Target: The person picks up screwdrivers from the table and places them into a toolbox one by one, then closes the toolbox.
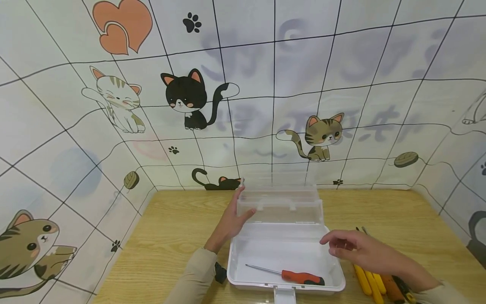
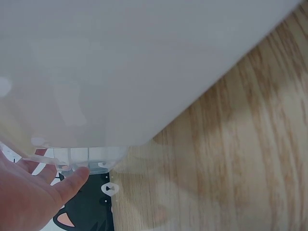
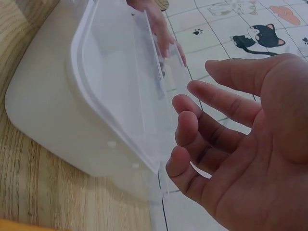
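Note:
A white plastic toolbox [image 1: 262, 249] stands on the table with its clear lid [image 1: 281, 196] raised at the back. Inside its tray lies a screwdriver [image 1: 301, 276] with a red and black handle, its shaft pointing left. My left hand [image 1: 231, 219] holds the lid's left edge, thumb on the inner side and the other fingers partly hidden behind it. My right hand [image 1: 358, 249] hovers by the right rim, its fingers loosely bent and nothing between them. In the right wrist view, the fingers [image 3: 187, 127] of that hand stand apart from the box wall.
Right of the toolbox, partly under the right forearm, lie several tools with yellow handles [image 1: 364, 280] and a brown one [image 1: 391, 287]. A small black object [image 1: 220, 272] sits by the box's left side. A cat-print wall covering [image 1: 273, 97] rises behind the wooden table [image 1: 167, 228].

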The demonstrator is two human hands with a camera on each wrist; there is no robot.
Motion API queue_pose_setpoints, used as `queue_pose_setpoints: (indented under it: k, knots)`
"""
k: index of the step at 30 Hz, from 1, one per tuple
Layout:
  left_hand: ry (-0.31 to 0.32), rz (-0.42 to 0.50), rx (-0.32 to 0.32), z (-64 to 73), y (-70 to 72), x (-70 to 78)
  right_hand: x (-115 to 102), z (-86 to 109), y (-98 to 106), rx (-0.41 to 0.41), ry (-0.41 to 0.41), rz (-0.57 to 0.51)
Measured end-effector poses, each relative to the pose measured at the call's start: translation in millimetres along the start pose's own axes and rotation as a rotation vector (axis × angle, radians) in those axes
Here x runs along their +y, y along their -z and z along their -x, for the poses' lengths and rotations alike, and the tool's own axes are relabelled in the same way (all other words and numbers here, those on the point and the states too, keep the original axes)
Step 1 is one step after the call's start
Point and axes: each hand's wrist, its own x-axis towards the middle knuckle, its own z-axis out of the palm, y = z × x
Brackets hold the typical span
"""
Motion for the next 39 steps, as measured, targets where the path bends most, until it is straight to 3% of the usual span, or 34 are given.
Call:
queue_pose_setpoints:
  k: [5,19,33,39]
  knots:
    - [0.001,-0.003,-0.002,-0.6,0.4,-0.6,6,6.7,7,0.037,-0.068,0.027]
    - [-0.003,0.006,-0.004,-1.1,0.6,-0.4,23,24.1,20,0.074,-0.161,0.001]
    - [-0.032,0.024,-0.005,-0.7,0.8,-1.5,51,51.4,32,0.124,-0.122,0.040]
    - [-0.027,0.023,-0.007,-0.9,0.8,-1.6,58,60.0,36,0.135,-0.194,0.028]
